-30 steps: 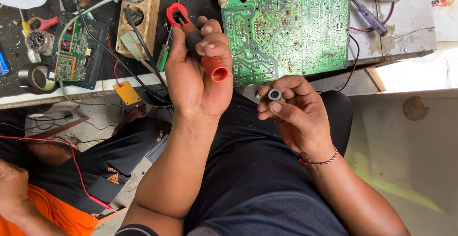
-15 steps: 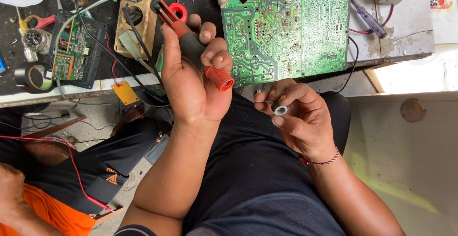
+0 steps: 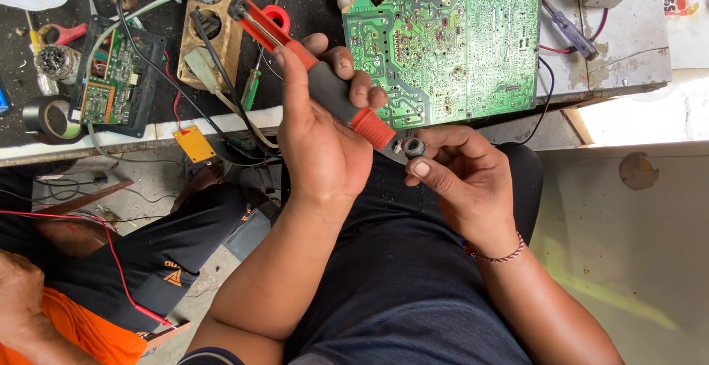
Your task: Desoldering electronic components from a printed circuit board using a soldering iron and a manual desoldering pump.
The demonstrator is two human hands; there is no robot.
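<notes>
1. Left hand (image 3: 325, 151) grip closed round red-and-grey tool (image 3: 310, 73); right hand (image 3: 461, 180) pinching small dark ring (image 3: 413, 147).
2. Tool now tilted, its red end lowered just beside ring, above lap.
3. Green circuit board (image 3: 458, 40) on table (image 3: 628, 55) behind.

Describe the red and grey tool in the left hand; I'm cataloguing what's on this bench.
The tool is a long, slim rod: red at both ends, with a dark grey middle grip that looks rubbery, and a dark tip at the upper left. It lies tilted, tip up-left over the bench, red butt end down-right near the green circuit board. The left hand wraps its grey section, fingers curled over it.
</notes>
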